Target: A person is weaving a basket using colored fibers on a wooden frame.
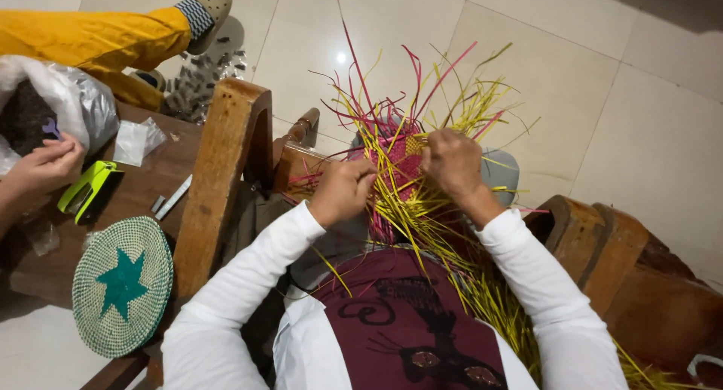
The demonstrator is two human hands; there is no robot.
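Half-woven basket [398,164], pink and yellow flat strips, loose ends fanning out, sits between both hands above lap. Left hand [343,192] curled, pinching yellow strips at basket's left edge. Right hand [452,162] fisted on strips at right edge. Round woven mat [123,285], green star, far left of basket.

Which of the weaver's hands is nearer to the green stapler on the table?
The left. The left hand grips the yellow and pink strips just past the wooden chair arm from the stapler; the right hand is farther away, on the weave's other side.
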